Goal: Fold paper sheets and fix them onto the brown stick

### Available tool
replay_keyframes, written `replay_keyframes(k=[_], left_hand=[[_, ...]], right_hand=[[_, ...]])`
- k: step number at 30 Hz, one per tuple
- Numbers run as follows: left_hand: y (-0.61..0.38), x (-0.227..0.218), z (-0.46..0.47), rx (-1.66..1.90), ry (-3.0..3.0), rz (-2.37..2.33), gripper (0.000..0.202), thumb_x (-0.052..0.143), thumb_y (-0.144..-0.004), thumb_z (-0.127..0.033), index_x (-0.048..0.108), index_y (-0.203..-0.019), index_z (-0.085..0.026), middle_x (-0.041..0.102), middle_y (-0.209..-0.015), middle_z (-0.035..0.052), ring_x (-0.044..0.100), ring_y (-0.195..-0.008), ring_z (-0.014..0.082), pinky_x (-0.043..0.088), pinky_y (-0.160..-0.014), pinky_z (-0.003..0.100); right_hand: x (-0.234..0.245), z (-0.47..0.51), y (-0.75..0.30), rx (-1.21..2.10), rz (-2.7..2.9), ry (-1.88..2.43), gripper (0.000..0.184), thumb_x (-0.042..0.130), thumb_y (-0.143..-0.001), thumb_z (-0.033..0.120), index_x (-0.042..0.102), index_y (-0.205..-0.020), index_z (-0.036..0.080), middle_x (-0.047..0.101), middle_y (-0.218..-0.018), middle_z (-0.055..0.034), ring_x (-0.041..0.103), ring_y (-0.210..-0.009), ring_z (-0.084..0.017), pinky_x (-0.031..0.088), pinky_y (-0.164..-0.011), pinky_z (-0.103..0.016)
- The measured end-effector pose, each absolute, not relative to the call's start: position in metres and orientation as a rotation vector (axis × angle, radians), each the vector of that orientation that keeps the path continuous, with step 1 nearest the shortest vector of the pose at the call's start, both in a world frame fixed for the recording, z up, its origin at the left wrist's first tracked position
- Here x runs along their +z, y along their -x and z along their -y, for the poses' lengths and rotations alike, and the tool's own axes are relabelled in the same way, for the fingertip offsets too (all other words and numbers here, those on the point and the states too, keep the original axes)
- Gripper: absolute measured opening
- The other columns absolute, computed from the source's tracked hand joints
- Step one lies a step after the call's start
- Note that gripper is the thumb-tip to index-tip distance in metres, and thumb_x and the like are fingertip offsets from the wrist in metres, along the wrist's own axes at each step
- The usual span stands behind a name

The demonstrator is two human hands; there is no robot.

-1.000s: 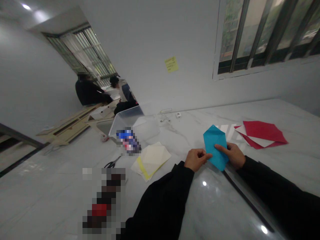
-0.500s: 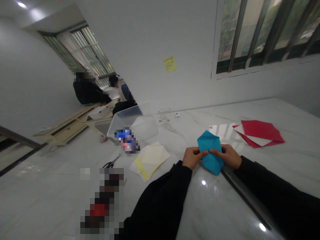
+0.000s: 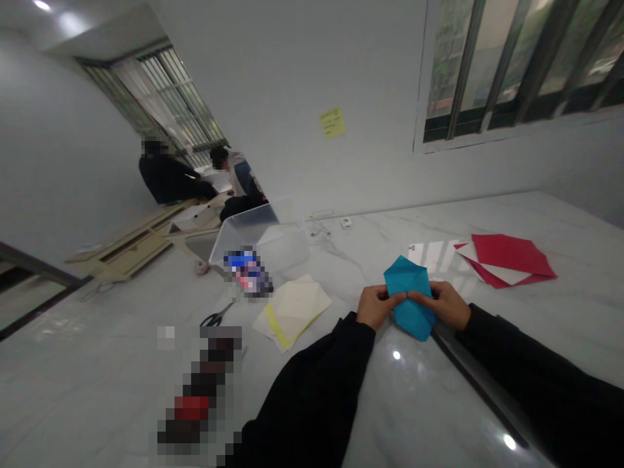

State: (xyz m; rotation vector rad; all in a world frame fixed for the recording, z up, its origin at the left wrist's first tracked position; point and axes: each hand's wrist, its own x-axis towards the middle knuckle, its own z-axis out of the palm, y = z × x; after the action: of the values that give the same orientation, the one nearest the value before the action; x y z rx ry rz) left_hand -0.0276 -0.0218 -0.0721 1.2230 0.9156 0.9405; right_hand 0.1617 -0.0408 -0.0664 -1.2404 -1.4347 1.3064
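Head camera looks down across a white marble-patterned desk point(image 3: 370, 263), with both of the person's hands close together near its front edge. The left hand point(image 3: 376, 307) is curled and pinches the left side of a folded blue paper point(image 3: 412, 318) between thumb and fingers. The right hand point(image 3: 442, 304) is also nearly closed and grips the paper's right side, its fingertips point(image 3: 419, 294) meeting those of the left hand across the paper's middle. The paper is held just above or against the desk; the view does not settle which. Black sleeves point(image 3: 302, 396) cover both arms.

Beyond the right hand lies a red paper sheet point(image 3: 509, 255) with white showing beneath it. Left of the hands are a cream paper stack point(image 3: 295, 309) with a yellow strip along one edge, black-handled scissors point(image 3: 214, 319) and a clear plastic box point(image 3: 260, 244). Two blurred objects point(image 3: 248, 273) sit near them, too pixelated to name. Two seated people point(image 3: 168, 179) are well apart in the background.
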Motion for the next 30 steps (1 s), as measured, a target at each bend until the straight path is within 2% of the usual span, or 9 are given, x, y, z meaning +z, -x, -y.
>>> replay_keyframes(k=[8,12,16,21,25,30], left_hand=[[0.028,-0.068,0.023,0.953,-1.230,-0.925,0.045,0.080,-0.064,-0.049,0.074,-0.085,-0.010,0.073,-0.084,0.0097,0.066,-0.074,0.0201,0.053,-0.075,0.034],[0.028,-0.069,0.023,0.944,-1.241,-0.926,0.045,0.080,-0.064,-0.047,0.074,-0.087,-0.009,0.073,-0.087,0.0120,0.066,-0.075,0.0215,0.053,-0.075,0.036],[0.029,-0.067,0.024,0.897,-1.262,-0.926,0.046,0.080,-0.064,-0.045,0.073,-0.091,-0.008,0.073,-0.093,0.0147,0.067,-0.079,0.0231,0.053,-0.078,0.038],[0.028,-0.061,0.027,0.865,-1.248,-0.935,0.050,0.082,-0.061,-0.046,0.073,-0.092,-0.007,0.073,-0.093,0.0161,0.068,-0.078,0.0241,0.053,-0.078,0.039],[0.029,-0.063,0.024,0.897,-1.224,-0.949,0.051,0.083,-0.060,-0.045,0.072,-0.093,-0.007,0.073,-0.092,0.0155,0.068,-0.077,0.0238,0.053,-0.077,0.038],[0.031,-0.068,0.018,0.990,-1.157,-0.997,0.048,0.082,-0.059,-0.046,0.072,-0.087,-0.008,0.074,-0.086,0.0125,0.067,-0.074,0.0230,0.053,-0.074,0.036]], right_hand=[[-0.065,0.042,-0.161,1.287,1.453,1.225,0.046,0.071,-0.072,0.057,0.074,-0.090,0.015,0.077,-0.089,-0.0087,0.072,-0.082,-0.030,0.060,-0.073,-0.040],[-0.066,0.041,-0.161,1.344,1.426,1.187,0.049,0.070,-0.071,0.061,0.073,-0.089,0.016,0.077,-0.088,-0.0075,0.071,-0.082,-0.029,0.059,-0.074,-0.039],[-0.063,0.041,-0.162,1.376,1.326,1.203,0.057,0.055,-0.076,0.072,0.071,-0.078,0.018,0.074,-0.075,-0.0061,0.070,-0.078,-0.028,0.059,-0.070,-0.038],[-0.062,0.041,-0.162,1.477,1.177,1.143,0.051,0.056,-0.078,0.068,0.071,-0.076,0.019,0.073,-0.076,-0.0054,0.070,-0.079,-0.026,0.057,-0.076,-0.037],[-0.065,0.040,-0.163,1.470,1.210,1.130,0.052,0.056,-0.079,0.068,0.069,-0.072,0.018,0.070,-0.071,-0.0047,0.066,-0.069,-0.022,0.055,-0.068,-0.034],[-0.069,0.039,-0.163,1.432,1.439,1.132,0.055,0.059,-0.075,0.070,0.065,-0.060,0.016,0.058,-0.052,-0.0016,0.056,-0.055,-0.018,0.048,-0.054,-0.030]])
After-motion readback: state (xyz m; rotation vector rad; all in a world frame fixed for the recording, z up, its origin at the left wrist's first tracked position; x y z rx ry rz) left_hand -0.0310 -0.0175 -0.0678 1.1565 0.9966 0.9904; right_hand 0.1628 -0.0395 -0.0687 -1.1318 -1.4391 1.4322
